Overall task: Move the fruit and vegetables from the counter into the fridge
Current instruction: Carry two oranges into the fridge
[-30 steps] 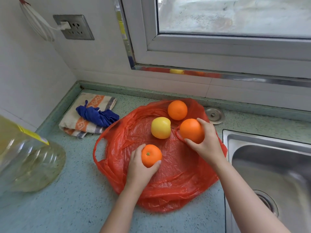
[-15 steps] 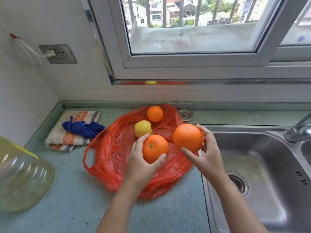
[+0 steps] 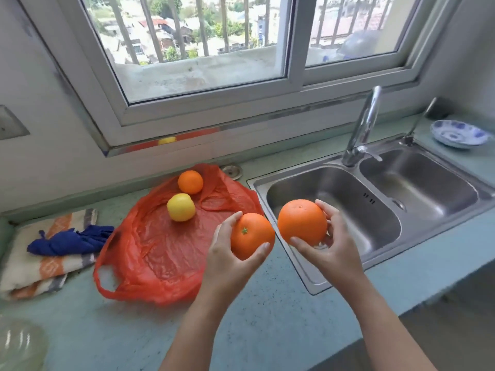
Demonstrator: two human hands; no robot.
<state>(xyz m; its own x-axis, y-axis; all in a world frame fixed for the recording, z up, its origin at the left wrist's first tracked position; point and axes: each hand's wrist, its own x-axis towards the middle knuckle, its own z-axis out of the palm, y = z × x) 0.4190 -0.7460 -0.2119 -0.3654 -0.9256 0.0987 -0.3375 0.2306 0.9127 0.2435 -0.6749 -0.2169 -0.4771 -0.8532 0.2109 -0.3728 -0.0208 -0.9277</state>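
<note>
I have one orange in each hand, lifted clear of the surface near the middle of the frame. My left hand (image 3: 227, 261) wraps its fingers (image 3: 261, 249) around the orange with the green stem mark (image 3: 252, 235); my right hand (image 3: 330, 249) grips the larger orange (image 3: 302, 222) over the left basin of the sink (image 3: 332, 207). The two oranges sit just beside each other, not quite touching. A small orange (image 3: 190, 182) and a yellow fruit (image 3: 181, 207) lie on the red plastic bag (image 3: 160, 253), left of centre. I judge this to be the carrying step: next I must turn away to the fridge, which is out of view, keeping both grips firm.
</note>
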